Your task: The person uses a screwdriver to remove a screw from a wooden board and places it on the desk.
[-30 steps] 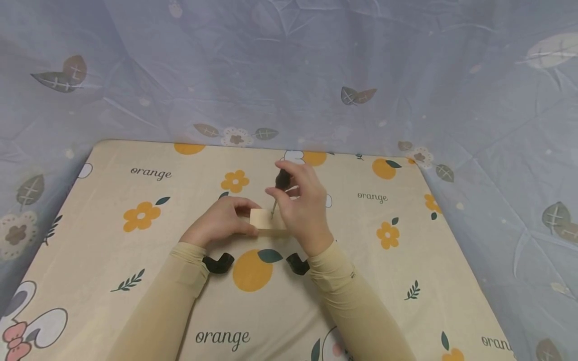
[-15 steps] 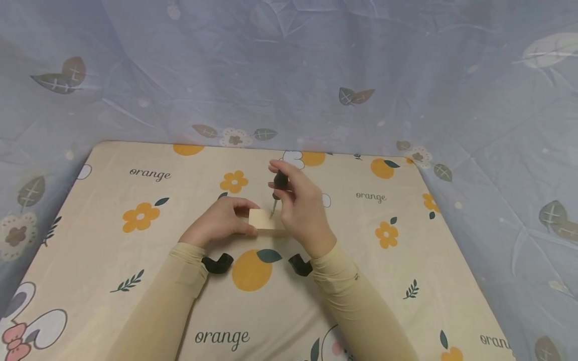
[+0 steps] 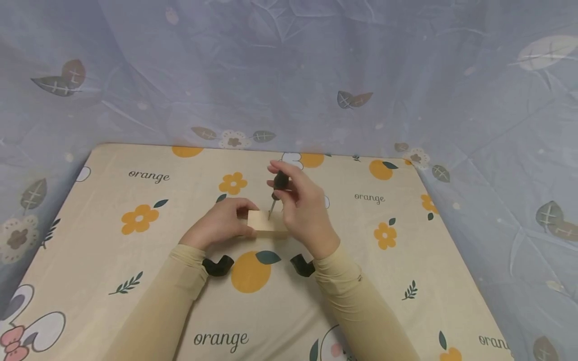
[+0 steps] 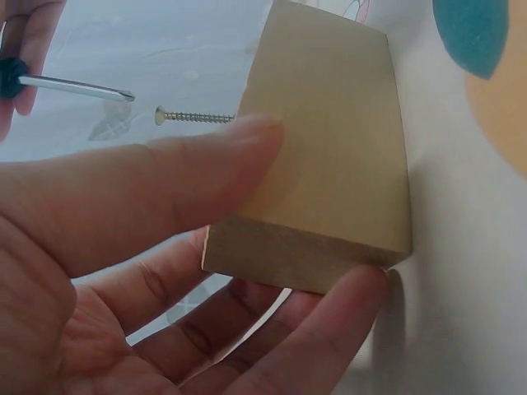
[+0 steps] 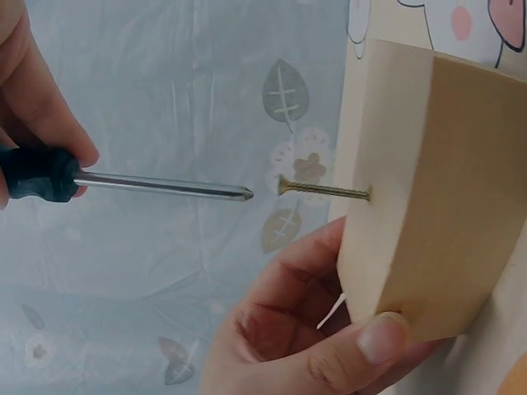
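Observation:
My left hand (image 3: 221, 220) grips a pale wooden block (image 3: 258, 220) by its left end, thumb on the near side. In the left wrist view the thumb lies along one face of the block (image 4: 329, 123), other fingers beneath. A screw (image 5: 325, 191) stands out of the block's upper face, most of its threaded shank exposed. My right hand (image 3: 309, 213) holds a screwdriver by its dark handle (image 3: 281, 180), above the block. Both wrist views show a small gap between the screwdriver's tip (image 5: 245, 193) and the screw's head. In the head view the right hand covers the block's right end.
A tablecloth (image 3: 180, 200) printed with oranges and flowers covers the table. Behind it and at the sides hangs a blue-grey leaf-patterned sheet (image 3: 226, 60). Dark wrist-worn pieces (image 3: 219, 265) stick out inward from both sleeves.
My right hand's fingers have turned and shifted left round the screwdriver handle, and its wrist has moved slightly right. The left hand and block have stayed about where they were.

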Motion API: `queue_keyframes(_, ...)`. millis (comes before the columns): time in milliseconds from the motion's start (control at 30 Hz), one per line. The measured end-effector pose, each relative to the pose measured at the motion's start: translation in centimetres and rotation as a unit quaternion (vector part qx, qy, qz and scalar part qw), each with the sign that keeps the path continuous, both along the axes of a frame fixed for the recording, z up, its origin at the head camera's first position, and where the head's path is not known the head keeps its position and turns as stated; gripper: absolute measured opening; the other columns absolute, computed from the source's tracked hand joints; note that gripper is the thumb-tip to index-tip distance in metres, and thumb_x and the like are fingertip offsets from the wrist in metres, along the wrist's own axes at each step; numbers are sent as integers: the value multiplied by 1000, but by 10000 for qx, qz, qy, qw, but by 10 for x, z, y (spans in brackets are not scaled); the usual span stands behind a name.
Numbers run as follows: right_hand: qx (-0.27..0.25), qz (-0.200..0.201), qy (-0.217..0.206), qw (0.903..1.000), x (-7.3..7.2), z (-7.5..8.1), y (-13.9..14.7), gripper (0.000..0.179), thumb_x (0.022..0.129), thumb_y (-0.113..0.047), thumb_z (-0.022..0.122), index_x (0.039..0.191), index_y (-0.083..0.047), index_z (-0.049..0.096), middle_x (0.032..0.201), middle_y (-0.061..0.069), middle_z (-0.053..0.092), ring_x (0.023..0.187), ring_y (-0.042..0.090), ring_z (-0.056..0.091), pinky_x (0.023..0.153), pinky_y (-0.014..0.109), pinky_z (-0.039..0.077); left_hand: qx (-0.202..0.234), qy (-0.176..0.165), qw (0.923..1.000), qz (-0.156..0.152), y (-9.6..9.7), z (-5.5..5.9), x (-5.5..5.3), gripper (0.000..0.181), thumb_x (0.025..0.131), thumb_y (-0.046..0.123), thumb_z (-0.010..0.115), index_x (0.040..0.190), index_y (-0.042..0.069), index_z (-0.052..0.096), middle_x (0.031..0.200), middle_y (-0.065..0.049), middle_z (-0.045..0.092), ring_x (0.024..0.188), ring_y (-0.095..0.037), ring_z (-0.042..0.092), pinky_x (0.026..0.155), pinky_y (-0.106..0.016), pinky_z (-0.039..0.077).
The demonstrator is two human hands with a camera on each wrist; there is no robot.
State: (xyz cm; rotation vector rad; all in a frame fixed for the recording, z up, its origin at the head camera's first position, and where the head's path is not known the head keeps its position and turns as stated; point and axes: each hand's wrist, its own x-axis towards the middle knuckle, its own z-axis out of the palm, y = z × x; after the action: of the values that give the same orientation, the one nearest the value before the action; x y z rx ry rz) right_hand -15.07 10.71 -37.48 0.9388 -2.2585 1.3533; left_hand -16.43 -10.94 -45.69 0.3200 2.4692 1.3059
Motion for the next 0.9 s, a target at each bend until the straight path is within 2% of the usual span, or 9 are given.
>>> queue_keyframes(200,-223,-78,-106,9997,-1,6,6,58,96,19,63,149,-5,57,134,17,72,107,30,81,91,27,63,-139,27,9999,26,3,3,1,51,79,13,92,126,13,74,114,-8,72,103,-26,61,93,-40,50)
queue_keyframes(367,-425,-87,-311,9986,-2,9,11,60,96,18,64,150,-7,58,132,17,72,104,32,81,89,29,64,-193,-53,9998,27,5,10,2,58,82,16,91,136,13,69,133,-8,72,124,-32,64,107,-50,52)
queue_keyframes(533,-485,-148,-586,9970,-3,14,18,65,95,18,66,152,-11,58,131,18,74,100,31,82,87,29,64,-180,118,9997,96,4,22,4,56,88,18,86,141,15,68,143,-8,70,137,-37,64,114,-56,50)
queue_keyframes(667,-483,-245,-841,9950,-6,16,24,70,94,17,69,154,-16,59,130,16,75,94,30,82,86,29,64,20,254,9994,246,2,30,5,48,91,12,80,138,17,69,142,-9,71,136,-33,66,114,-56,50)
queue_keyframes(900,-158,-654,-1078,9919,-9,16,38,80,92,9,77,159,-27,54,131,10,77,85,26,82,81,28,65,198,613,9973,364,5,38,5,35,97,8,75,131,15,73,134,-11,74,123,-30,73,107,-53,56)
